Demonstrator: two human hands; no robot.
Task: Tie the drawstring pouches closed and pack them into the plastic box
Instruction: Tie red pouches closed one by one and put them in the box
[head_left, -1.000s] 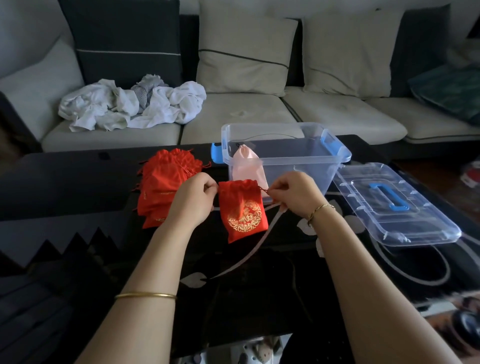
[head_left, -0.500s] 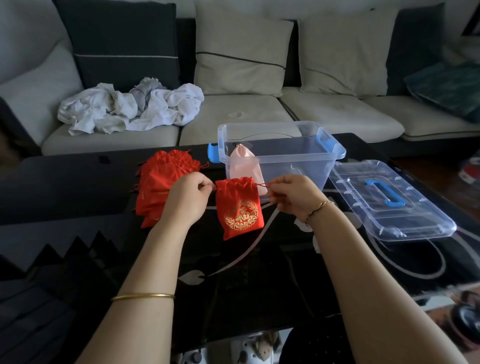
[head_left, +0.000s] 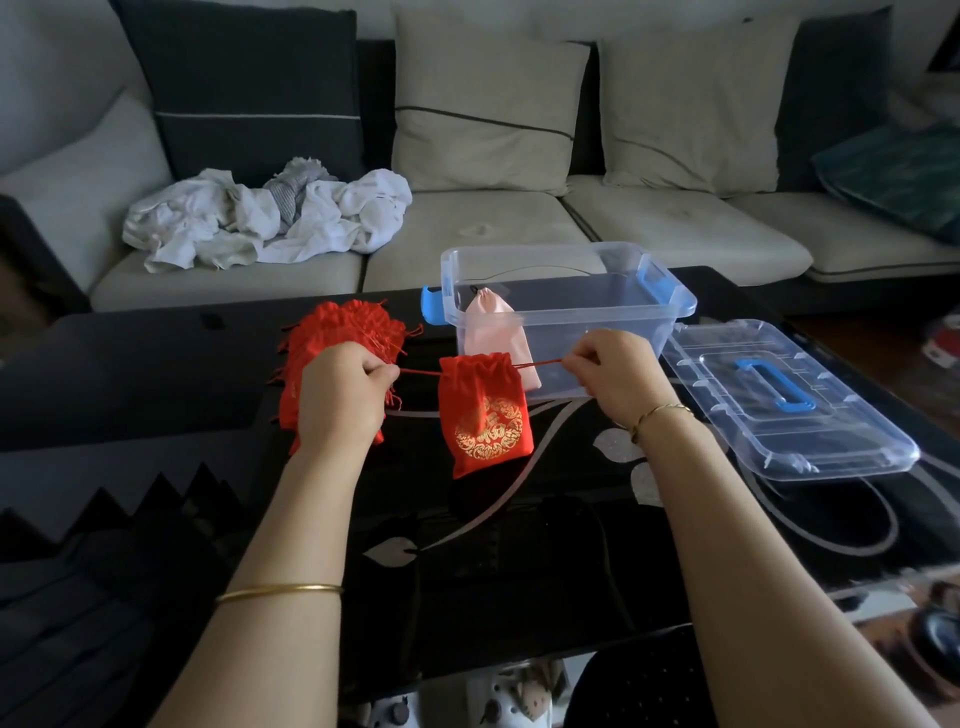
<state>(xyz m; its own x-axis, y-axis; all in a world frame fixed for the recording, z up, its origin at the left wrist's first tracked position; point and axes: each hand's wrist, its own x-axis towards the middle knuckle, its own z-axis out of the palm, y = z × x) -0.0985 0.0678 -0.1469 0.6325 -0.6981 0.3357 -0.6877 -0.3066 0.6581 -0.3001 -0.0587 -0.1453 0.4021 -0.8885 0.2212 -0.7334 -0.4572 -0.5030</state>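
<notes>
Red satin drawstring pouch with gold emblem (head_left: 485, 415): strung between the hands over the black glass table (head_left: 519, 571), in front of the clear plastic box with blue latches (head_left: 597, 322). Left hand (head_left: 340, 400) and right hand (head_left: 613, 379) each pinch one red cord, pulled taut outward; mouth gathered. Step: cinching. Next, likely: knot cords, place beside pale pink pouch (head_left: 493, 325) inside box. Stack of red pouches (head_left: 343, 327) waits at left.

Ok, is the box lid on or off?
Off: the lid lies flat on the table beside the open box, to its right.
</notes>
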